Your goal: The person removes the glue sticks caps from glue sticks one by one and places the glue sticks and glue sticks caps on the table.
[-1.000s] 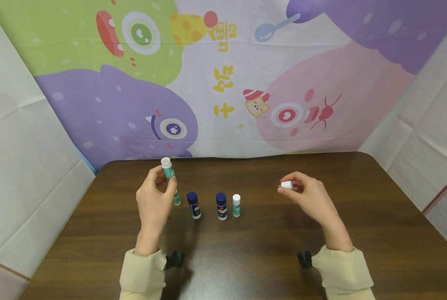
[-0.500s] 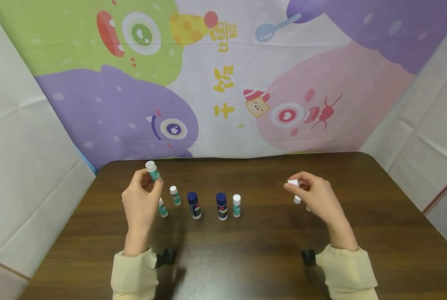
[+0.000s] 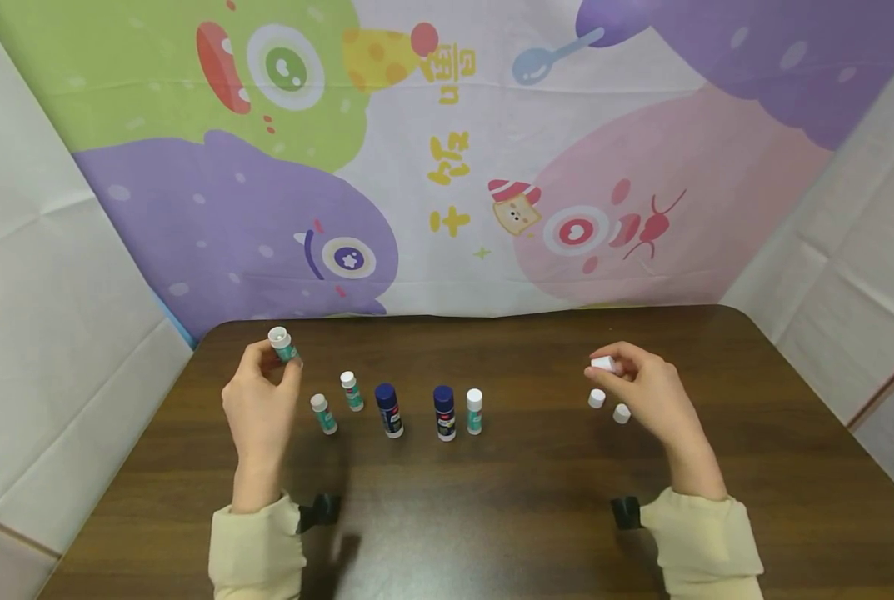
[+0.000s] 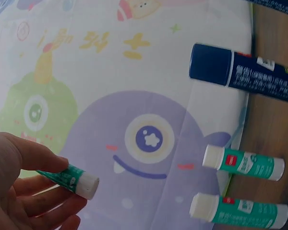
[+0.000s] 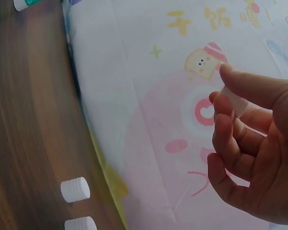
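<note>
My left hand (image 3: 262,404) holds a green glue stick (image 3: 285,345) above the table's left side, its hollow white end (image 4: 89,186) facing up and without a cap. On the right, my right hand (image 3: 652,396) pinches a white cap (image 3: 602,364) between thumb and fingers. Two more white caps (image 3: 596,398) rest on the wood below that hand. Beside the left hand, two green glue sticks with short white tops (image 3: 323,414) (image 3: 352,392) stand upright. In the middle are two dark blue glue sticks (image 3: 389,410) (image 3: 444,412) and a white-capped green glue stick (image 3: 474,412), all upright.
A dark wooden table (image 3: 491,517) carries everything. Behind its far edge hangs a cloth with cartoon monsters (image 3: 447,275), and pale cloth panels (image 3: 57,275) flank both sides.
My left hand has carried its glue stick leftward, and both standing green sticks at left now show. The right hand has shifted right with the cap, uncovering two caps on the table.
</note>
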Demonstrator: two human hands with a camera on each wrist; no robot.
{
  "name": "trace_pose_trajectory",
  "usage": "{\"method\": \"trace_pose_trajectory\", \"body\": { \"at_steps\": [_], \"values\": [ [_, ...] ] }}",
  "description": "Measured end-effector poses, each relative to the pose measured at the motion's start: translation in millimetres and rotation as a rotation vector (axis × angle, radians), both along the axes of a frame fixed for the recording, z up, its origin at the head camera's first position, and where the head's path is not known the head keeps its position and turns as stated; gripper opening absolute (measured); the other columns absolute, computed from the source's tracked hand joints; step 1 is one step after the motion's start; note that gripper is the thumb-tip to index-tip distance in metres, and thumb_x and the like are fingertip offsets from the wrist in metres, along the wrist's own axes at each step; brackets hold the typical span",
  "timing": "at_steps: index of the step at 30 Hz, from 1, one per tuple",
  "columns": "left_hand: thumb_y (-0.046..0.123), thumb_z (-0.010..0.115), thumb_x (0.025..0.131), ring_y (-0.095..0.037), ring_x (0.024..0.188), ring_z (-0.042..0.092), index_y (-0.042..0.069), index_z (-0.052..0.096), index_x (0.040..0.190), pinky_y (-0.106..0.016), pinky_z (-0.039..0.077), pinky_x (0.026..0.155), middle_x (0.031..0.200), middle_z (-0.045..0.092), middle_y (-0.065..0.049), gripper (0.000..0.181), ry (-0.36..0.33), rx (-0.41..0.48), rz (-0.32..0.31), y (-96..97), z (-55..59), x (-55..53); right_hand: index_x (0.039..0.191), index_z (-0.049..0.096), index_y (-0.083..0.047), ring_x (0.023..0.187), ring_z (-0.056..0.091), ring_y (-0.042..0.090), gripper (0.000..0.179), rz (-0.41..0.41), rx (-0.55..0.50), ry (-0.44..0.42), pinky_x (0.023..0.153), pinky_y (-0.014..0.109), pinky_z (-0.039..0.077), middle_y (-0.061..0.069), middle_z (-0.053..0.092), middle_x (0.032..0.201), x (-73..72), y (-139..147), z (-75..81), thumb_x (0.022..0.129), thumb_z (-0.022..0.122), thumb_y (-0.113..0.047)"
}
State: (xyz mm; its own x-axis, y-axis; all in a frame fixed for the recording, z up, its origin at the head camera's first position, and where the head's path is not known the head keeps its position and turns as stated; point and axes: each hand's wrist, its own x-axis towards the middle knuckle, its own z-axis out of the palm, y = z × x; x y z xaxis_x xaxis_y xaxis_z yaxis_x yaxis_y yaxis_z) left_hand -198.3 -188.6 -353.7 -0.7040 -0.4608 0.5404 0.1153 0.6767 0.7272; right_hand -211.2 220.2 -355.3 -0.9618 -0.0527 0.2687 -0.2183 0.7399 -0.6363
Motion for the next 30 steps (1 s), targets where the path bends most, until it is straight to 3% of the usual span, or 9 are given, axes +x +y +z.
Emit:
{"method": "trace_pose_trajectory", "body": {
  "at_steps": [8,20,23,27,30],
  "values": [
    [0.011,0.061,0.078,-0.033,0.084,0.061,0.000,0.059,0.096,-0.049,0.040,0.077,0.090,0.066,-0.018,0.021,-0.135,-0.009,0.022,-10.9,-1.2,4.6,0.103,0.063,-0.012,0.065,0.049,0.015,0.030,-0.016,0.025,0.000,0.053,0.026,0.037,0.004,0.060,0.075,-0.7,7,-2.9,0.082,0.066,-0.034],
    [0.008,0.058,0.072,-0.044,0.084,0.054,-0.005,0.055,0.088,-0.054,0.038,0.073,0.083,0.057,-0.022,0.020,-0.392,-0.145,-0.029,-20.2,-2.3,8.7,0.102,0.063,-0.008,0.069,0.051,0.019,0.031,-0.094,0.055,0.030,0.059,0.028,0.039,0.008,0.061,0.078,-0.9,13,-1.0,0.085,0.061,-0.033],
    [0.009,0.060,0.072,-0.047,0.087,0.055,-0.006,0.054,0.094,-0.057,0.039,0.075,0.088,0.059,-0.024,0.027,-0.447,-0.165,-0.048,-22.3,-2.4,9.0,0.103,0.062,-0.007,0.070,0.052,0.020,0.032,-0.097,0.063,0.020,0.060,0.029,0.039,0.009,0.062,0.079,-0.6,15,-1.7,0.086,0.061,-0.034],
    [0.008,0.058,0.072,-0.051,0.088,0.054,-0.008,0.051,0.099,-0.059,0.040,0.074,0.093,0.059,-0.030,0.032,-0.497,-0.195,-0.064,-23.3,-3.8,8.1,0.104,0.062,-0.007,0.069,0.052,0.020,0.030,-0.093,0.077,-0.006,0.059,0.029,0.038,0.009,0.062,0.080,0.4,16,-1.9,0.086,0.061,-0.032],
    [0.008,0.057,0.072,-0.052,0.084,0.055,-0.008,0.051,0.094,-0.059,0.041,0.072,0.089,0.059,-0.030,0.028,-0.517,-0.216,-0.067,-23.5,-5.6,7.7,0.104,0.062,-0.008,0.069,0.049,0.020,0.030,-0.086,0.103,-0.027,0.058,0.029,0.036,0.008,0.059,0.078,1.1,18,-1.7,0.086,0.060,-0.032]
  ]
}}
